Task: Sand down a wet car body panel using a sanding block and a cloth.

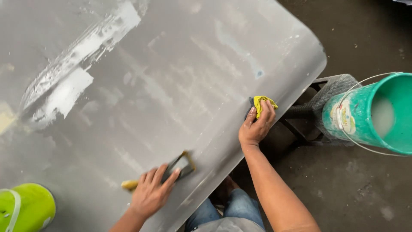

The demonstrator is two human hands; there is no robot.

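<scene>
A large grey car body panel (171, 77) fills most of the view, wet and streaked with pale patches. My left hand (151, 192) presses flat on a dark sanding block (182, 164) with a yellowish end, low on the panel. My right hand (256, 124) grips a yellow cloth (262, 104) at the panel's right edge. White filler smears (68, 92) lie at the upper left of the panel.
A green bucket (356, 116) with a wire handle and cloudy water stands on a dark stool (328, 92) at the right. A lime-green container (25, 208) sits at the bottom left. My knees in jeans (231, 208) show below the panel, over a dark concrete floor (356, 189).
</scene>
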